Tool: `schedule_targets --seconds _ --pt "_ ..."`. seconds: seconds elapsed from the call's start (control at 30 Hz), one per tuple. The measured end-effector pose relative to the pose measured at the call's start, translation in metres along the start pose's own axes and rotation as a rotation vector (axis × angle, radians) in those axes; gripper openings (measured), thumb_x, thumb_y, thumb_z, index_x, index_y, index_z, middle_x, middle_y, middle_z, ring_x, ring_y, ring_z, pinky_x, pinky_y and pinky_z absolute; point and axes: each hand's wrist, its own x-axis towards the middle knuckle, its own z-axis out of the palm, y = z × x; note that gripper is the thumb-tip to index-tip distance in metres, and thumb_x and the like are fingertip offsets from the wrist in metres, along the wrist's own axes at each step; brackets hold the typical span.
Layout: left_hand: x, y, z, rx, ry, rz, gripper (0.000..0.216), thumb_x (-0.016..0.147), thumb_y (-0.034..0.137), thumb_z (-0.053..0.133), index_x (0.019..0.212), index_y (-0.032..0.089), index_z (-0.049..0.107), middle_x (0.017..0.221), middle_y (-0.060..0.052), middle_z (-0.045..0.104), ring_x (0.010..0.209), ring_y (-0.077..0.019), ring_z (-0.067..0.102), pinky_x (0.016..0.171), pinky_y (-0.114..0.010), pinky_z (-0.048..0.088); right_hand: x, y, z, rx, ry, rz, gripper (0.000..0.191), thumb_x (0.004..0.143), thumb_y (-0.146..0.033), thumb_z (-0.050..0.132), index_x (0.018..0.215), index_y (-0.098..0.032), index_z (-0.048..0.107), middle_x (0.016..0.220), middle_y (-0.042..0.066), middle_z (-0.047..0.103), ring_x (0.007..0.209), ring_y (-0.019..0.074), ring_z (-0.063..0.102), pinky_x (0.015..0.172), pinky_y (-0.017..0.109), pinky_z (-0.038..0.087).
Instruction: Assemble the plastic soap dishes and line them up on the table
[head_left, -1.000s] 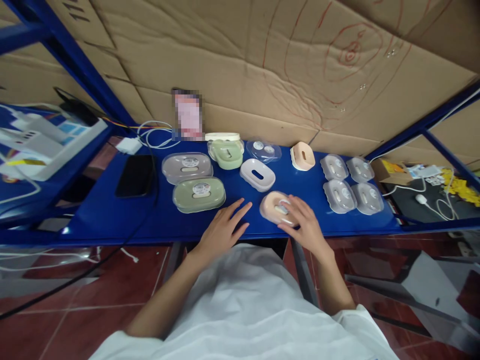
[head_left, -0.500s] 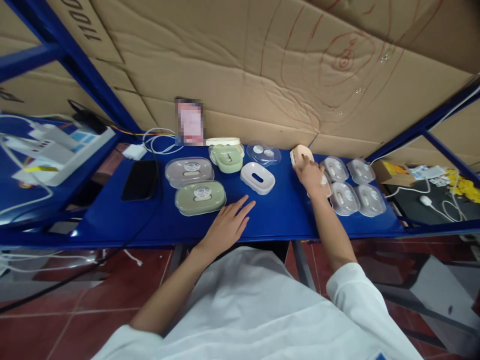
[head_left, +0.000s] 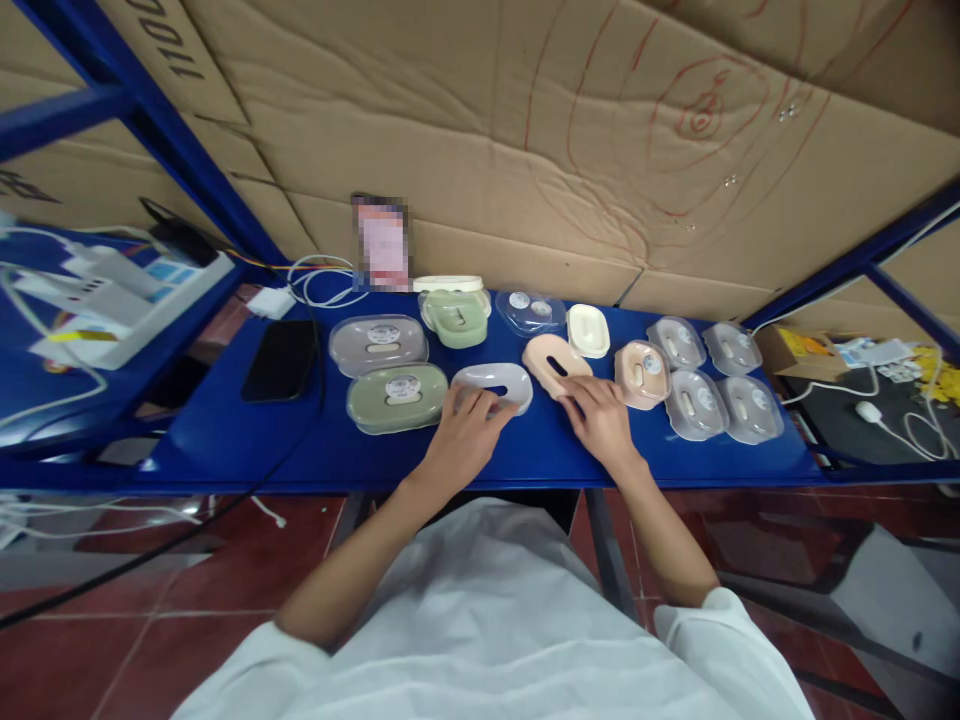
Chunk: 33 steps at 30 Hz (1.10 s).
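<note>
A person's left hand (head_left: 465, 440) grips the near edge of a white tray (head_left: 493, 386), a green box (head_left: 398, 397) just to its left. The right hand (head_left: 600, 420), fingers loosely spread, touches a pink tray (head_left: 553, 362); another pink box (head_left: 640, 374) sits just to its right, clear lids (head_left: 712, 405) beyond.

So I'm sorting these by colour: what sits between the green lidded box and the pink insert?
In the head view, the white insert, under the left hand, lies between the green lidded box and the pink insert.
</note>
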Motion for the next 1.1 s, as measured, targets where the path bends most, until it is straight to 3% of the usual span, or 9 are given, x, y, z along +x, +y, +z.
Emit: schedule_targets --seconds 0.13,0.3,0.4,0.5,0.63,0.73,0.83,0.93,1.1 --pt "-0.010 -0.005 0.006 -0.004 0.024 -0.078 0.048 0.099 0.006 0.047 0.136 0.025 0.071 0.113 -0.013 0.069 0.106 -0.0309 0.068 0.105 -0.054 0.052 0.000 -0.003 0.003 0.044 -0.086 -0.044 0.036 0.113 -0.040 0.048 0.129 -0.022 0.075 0.130 0.010 0.078 0.123 0.0281 0.070 0.106 0.046 0.048" --pt "-0.004 -0.013 0.016 -0.060 0.067 -0.163 0.064 0.091 -0.001 0.046 0.148 0.023 0.065 0.128 -0.017 0.068 0.124 -0.0354 0.066 0.116 -0.060 0.047 0.046 0.023 0.003 -0.001 -0.064 0.116 0.049 0.115 -0.034 0.031 0.132 -0.017 0.073 0.131 0.015 0.077 0.124 0.0298 0.069 0.107 0.046 0.050" --pt "0.005 -0.008 0.016 -0.042 0.084 -0.102 0.073 0.089 -0.005 0.045 0.155 0.022 0.057 0.151 -0.019 0.060 0.144 -0.0361 0.056 0.126 -0.062 0.039 0.074 0.040 0.009 -0.197 -0.165 0.286 0.046 0.109 -0.026 0.039 0.143 -0.009 0.066 0.130 0.023 0.075 0.123 0.0340 0.068 0.104 0.046 0.051" --pt "0.012 0.004 0.012 -0.051 0.059 0.011 0.076 0.090 -0.006 0.046 0.160 0.022 0.051 0.163 -0.017 0.053 0.152 -0.0343 0.050 0.129 -0.059 0.036 0.084 0.049 0.009 -0.255 -0.252 0.313 0.034 0.105 -0.028 0.052 0.124 -0.013 0.077 0.117 0.021 0.079 0.114 0.0340 0.071 0.100 0.045 0.052" --pt "0.010 0.015 0.002 -0.150 0.124 0.039 0.066 0.100 0.004 0.051 0.162 0.024 0.048 0.165 -0.017 0.051 0.151 -0.0328 0.053 0.125 -0.054 0.044 0.060 0.039 -0.013 -0.147 -0.085 0.259 0.040 0.111 -0.038 0.045 0.122 -0.018 0.078 0.120 0.017 0.078 0.113 0.0325 0.070 0.102 0.046 0.054" --pt "-0.006 0.014 -0.007 -0.169 0.208 0.017 0.059 0.104 0.015 0.057 0.162 0.027 0.048 0.169 -0.017 0.047 0.155 -0.0335 0.049 0.123 -0.053 0.047 0.018 0.009 -0.034 0.074 0.029 0.084 0.039 0.112 -0.044 0.049 0.127 -0.023 0.077 0.122 0.012 0.078 0.113 0.0302 0.070 0.104 0.047 0.054" --pt "-0.030 0.006 -0.013 -0.128 0.194 0.005 0.053 0.104 0.022 0.064 0.156 0.028 0.055 0.170 -0.016 0.047 0.158 -0.0349 0.044 0.125 -0.056 0.045 -0.026 -0.028 -0.041 0.194 -0.133 -0.136 0.029 0.112 -0.037 0.054 0.127 -0.028 0.077 0.123 0.007 0.078 0.117 0.0272 0.070 0.102 0.045 0.054" --pt "-0.055 -0.003 -0.012 -0.133 0.095 0.061 0.036 0.105 0.020 0.062 0.140 0.029 0.069 0.157 -0.010 0.063 0.152 -0.0315 0.054 0.126 -0.056 0.044 -0.050 -0.049 -0.033 0.287 -0.277 -0.264 0.028 0.112 -0.031 0.054 0.129 -0.030 0.076 0.128 0.006 0.077 0.125 0.0246 0.068 0.105 0.043 0.054" --pt "-0.079 -0.010 -0.008 -0.181 0.039 0.028 0.024 0.107 0.022 0.059 0.122 0.026 0.077 0.129 -0.008 0.078 0.131 -0.0281 0.068 0.108 -0.047 0.057 -0.034 -0.028 -0.008 0.187 -0.099 -0.124 0.041 0.112 -0.038 0.053 0.149 -0.025 0.064 0.152 0.012 0.065 0.146 0.0297 0.056 0.119 0.051 0.046"
